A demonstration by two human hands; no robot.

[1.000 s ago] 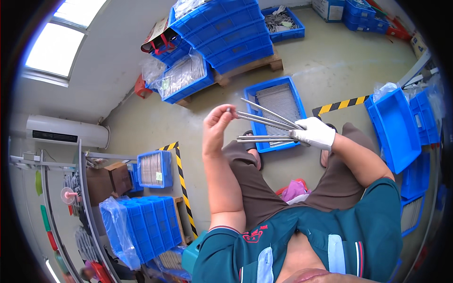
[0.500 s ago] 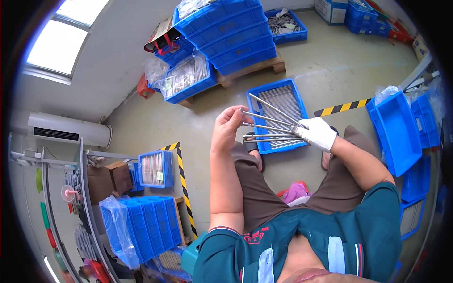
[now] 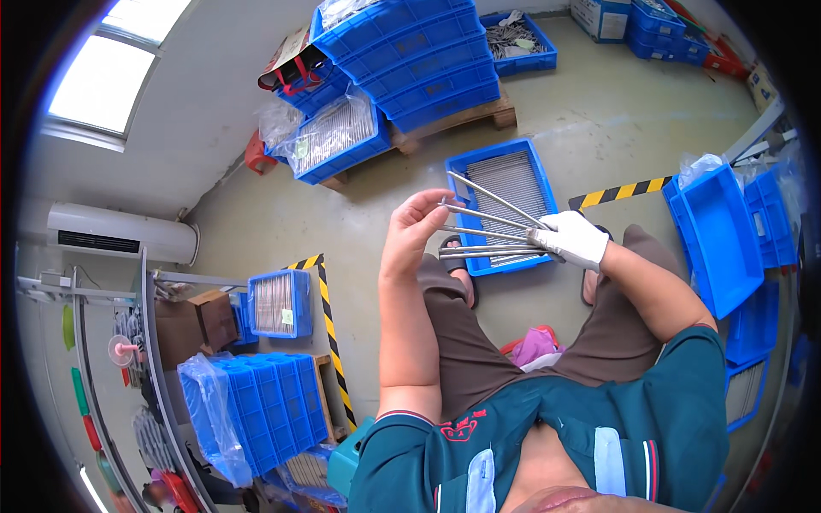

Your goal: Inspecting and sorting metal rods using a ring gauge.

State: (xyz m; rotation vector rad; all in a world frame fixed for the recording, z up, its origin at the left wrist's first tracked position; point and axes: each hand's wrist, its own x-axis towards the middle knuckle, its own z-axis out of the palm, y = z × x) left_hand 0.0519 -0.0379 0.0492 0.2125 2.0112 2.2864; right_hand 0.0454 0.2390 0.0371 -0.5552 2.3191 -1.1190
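My gloved right hand is closed around several thin metal rods, gripping them near one end. Their other ends fan out to the left, toward my bare left hand. The left thumb and forefinger pinch the tip of one of the upper rods; a small pale bit shows there, too small to name. Below and beyond the hands, a blue crate stands on the floor with many similar rods lying in rows inside it.
Stacked blue crates stand on a wooden pallet at the far side. More blue crates are at the left, near a metal rack. Empty-looking blue trays lean at the right. Black-and-yellow tape marks the floor.
The left fingers have shifted slightly at the rod's tip, where a small pale bit now shows. The right hand keeps its hold on the rods; the whole view has moved a little.
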